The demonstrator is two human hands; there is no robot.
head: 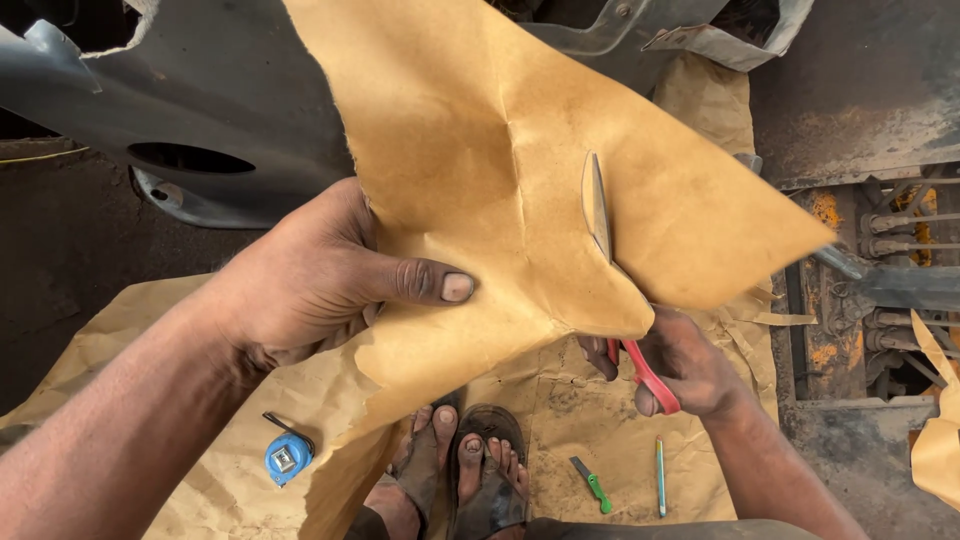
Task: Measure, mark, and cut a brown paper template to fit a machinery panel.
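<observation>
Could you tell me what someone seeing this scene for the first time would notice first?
The big sheet of brown paper fills the middle, pinched by the left hand while the right hand works red-handled scissors up through it. Below, on more paper spread over the ground, lie a blue tape measure, a green knife and a pencil, beside two sandalled feet.

Showing two hands: left hand (pixel 320 280), right hand (pixel 685 365). One brown paper sheet (pixel 500 170), one pair of red scissors (pixel 625 300), one blue tape measure (pixel 288 457), one green cutter (pixel 592 485), one pencil (pixel 660 477), two sandalled feet (pixel 460 470).
</observation>
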